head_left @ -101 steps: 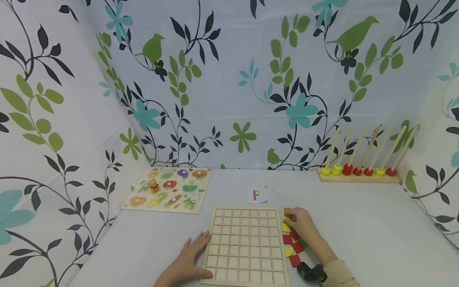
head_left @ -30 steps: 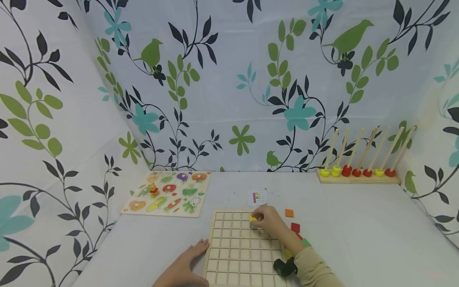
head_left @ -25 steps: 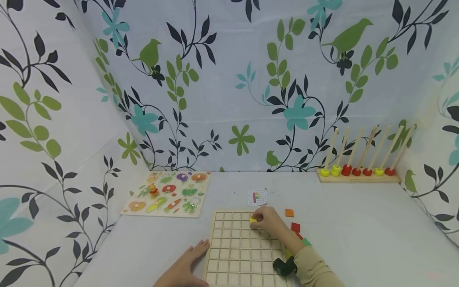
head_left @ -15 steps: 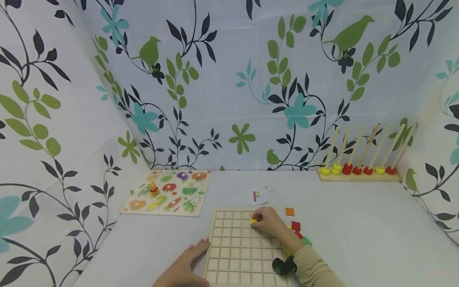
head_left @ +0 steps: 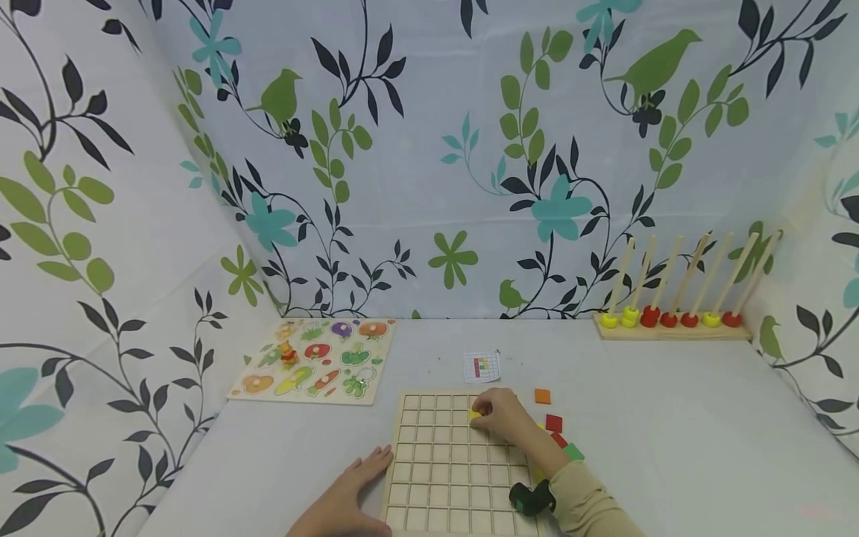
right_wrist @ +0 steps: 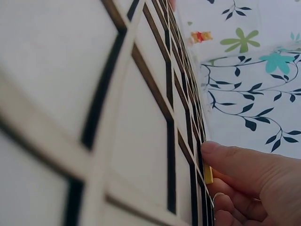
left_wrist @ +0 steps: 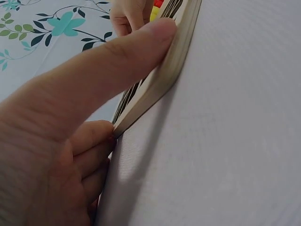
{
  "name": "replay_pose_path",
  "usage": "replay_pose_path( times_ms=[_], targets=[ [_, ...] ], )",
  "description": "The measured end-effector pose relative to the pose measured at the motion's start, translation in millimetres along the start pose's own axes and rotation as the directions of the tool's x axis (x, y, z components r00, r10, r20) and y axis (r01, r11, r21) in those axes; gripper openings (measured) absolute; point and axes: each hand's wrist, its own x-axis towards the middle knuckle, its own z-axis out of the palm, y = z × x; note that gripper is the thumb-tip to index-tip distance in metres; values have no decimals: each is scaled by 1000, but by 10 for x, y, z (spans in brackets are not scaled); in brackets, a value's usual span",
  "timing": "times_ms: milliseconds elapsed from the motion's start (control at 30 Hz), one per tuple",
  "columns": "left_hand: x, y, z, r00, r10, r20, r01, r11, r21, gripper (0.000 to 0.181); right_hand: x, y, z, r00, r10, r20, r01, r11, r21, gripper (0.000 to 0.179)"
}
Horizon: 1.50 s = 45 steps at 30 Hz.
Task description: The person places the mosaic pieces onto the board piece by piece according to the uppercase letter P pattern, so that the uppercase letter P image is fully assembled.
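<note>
A pale wooden grid board [head_left: 436, 471] lies on the table in front of me. My right hand [head_left: 505, 418] is over its far rows and pinches a small yellow tile [head_left: 473, 415] between thumb and fingers. In the right wrist view the yellow tile [right_wrist: 208, 174] is right at the grid, partly covered by the thumb. My left hand [head_left: 344, 494] rests along the board's left side, thumb and fingers spread apart. The left wrist view has its thumb [left_wrist: 136, 49] across the board's edge [left_wrist: 160, 84] and the other fingertips touching farther along that side.
Right of the board lie an orange tile [head_left: 542, 396], red tile [head_left: 553, 423] and green tile [head_left: 573, 452]; the right forearm hides others. A printed card [head_left: 482, 367] is behind the board. Farther back are a vegetable puzzle [head_left: 312, 362] and a peg stacker [head_left: 674, 333].
My right hand has moved from the loose tiles leftward onto the board's far rows, bringing the yellow tile. During the last second it has hardly shifted. The left hand stays at the board's left side.
</note>
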Motion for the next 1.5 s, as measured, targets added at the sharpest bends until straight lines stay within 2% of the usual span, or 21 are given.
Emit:
replay_pose_path(
  times_ms=[433,600,800,1000,1167,1500],
  targets=[
    [-3,13,-14,1000,9,8,-9,1000,-9,98,-13,-41,-24,999,46,10,-46,999,23,13],
    [5,22,-28,1000,2,13,-1,1000,-5,97,-18,-70,-67,999,20,-26,-20,1000,6,10],
    [7,10,-23,1000,-4,15,4,1000,-2,98,-28,-98,-162,996,39,-76,-39,999,-3,13],
    [7,1,-13,1000,1,18,-1,1000,-1,98,-63,-185,-328,989,30,-144,-30,1000,-2,16],
    [8,-11,-4,1000,11,17,-11,1000,-6,98,-133,-191,-482,978,48,-204,-51,999,-11,19],
    [-5,-32,1,1000,12,19,-11,999,-41,97,-243,-8,-696,939,127,-320,-143,989,-24,23]
  ],
)
